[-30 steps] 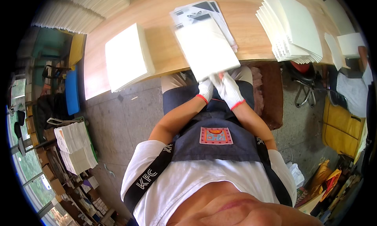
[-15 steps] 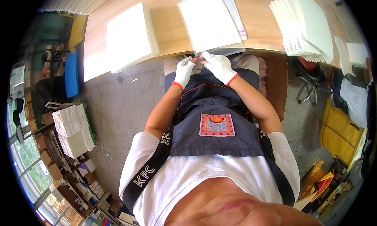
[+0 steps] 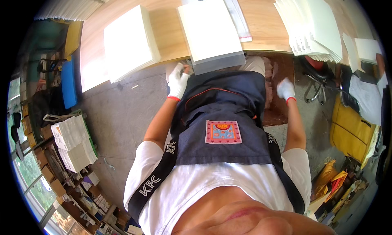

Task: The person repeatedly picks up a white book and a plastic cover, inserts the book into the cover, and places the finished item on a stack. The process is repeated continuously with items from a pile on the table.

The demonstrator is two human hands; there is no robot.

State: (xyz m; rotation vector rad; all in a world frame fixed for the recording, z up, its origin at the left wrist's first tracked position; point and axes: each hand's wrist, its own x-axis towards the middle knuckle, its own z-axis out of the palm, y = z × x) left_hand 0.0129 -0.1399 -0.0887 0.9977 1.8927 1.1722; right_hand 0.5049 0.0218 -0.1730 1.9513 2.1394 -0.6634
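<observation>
A clear plastic sleeve [image 3: 218, 64] lies on the table with a white sheet or board [image 3: 210, 29] inside it. Its transparent end hangs past the near table edge, over my lap. My left hand [image 3: 178, 81], in a white glove with bare fingertips, is at the left corner of that end. Those fingers are curled together; whether they pinch the plastic is unclear. Off to the right, beside my thigh, my gloved right hand [image 3: 285, 89] is closed and slightly blurred. Anything inside it is hidden. More printed plastic sleeves [image 3: 238, 18] lie beneath the white-filled one.
A stack of white boards [image 3: 128, 41] stands on the table [image 3: 167, 27] at left, and a fanned white stack [image 3: 312, 25] at right. Below the table's right side is a brown panel [image 3: 279, 108]. A wheeled stool [image 3: 316, 80] and bundled paper [image 3: 73, 143] stand on the floor.
My right hand has left the sleeve's near end and swung right and toward me. My left hand has shifted slightly left and nearer. The sleeve's transparent end now lies extended toward my lap.
</observation>
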